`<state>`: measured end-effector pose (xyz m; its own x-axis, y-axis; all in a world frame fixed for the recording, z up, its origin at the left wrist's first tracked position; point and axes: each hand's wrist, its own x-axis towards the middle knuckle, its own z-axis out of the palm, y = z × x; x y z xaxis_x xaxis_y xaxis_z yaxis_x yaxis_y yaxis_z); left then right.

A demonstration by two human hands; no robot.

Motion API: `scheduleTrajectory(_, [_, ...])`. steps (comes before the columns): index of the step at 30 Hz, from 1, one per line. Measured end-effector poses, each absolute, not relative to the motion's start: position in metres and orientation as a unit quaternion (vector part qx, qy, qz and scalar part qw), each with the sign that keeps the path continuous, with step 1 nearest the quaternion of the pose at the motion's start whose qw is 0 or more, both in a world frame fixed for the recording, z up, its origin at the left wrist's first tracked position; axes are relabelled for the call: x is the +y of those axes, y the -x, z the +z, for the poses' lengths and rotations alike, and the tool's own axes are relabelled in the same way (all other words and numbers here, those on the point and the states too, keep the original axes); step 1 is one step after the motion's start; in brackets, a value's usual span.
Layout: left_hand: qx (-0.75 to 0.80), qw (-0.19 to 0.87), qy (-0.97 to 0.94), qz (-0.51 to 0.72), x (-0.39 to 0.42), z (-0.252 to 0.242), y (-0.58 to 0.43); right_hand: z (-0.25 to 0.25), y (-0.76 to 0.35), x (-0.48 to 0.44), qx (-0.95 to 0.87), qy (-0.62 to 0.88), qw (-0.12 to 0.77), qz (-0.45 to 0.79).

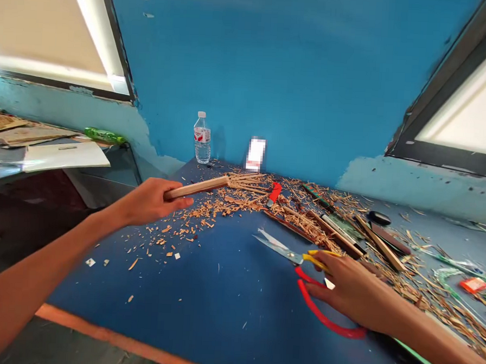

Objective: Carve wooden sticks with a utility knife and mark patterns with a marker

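My left hand [158, 200] is closed around the near end of a pale wooden stick [204, 186], which points right above the blue table [217, 278]. Thin wood splinters [249, 182] lie at the stick's far end; whether they are joined to it I cannot tell. In my right hand [339, 279] is a pair of scissors [290, 255] with one yellow and one red handle. The scissors' blades point left and are slightly apart, with nothing between them. A red-handled cutter [274, 193] rests among the shavings beyond the scissors.
Wood shavings [196, 217] cover the table's back and left. A water bottle [202, 139] stands by the blue wall [297, 81]. Wooden strips [380, 243], a black oval object [378, 217] and an orange packet [473, 285] lie right. A green bottle [104, 136] lies on another table.
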<state>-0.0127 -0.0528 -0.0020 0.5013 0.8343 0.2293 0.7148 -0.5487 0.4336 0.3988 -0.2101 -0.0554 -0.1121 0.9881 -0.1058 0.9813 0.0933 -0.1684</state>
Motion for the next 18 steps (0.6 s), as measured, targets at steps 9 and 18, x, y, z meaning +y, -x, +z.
scheduleTrajectory(9, [0.337,0.398,-0.830,0.197,-0.102,-0.014,-0.039,-0.065,-0.352,-0.177,-0.765,0.633,0.047,0.109])
scheduleTrajectory(18, [0.309,0.471,-0.800,0.206,-0.140,-0.043,-0.081,0.002,-0.331,-0.204,-0.737,0.522,0.380,0.199])
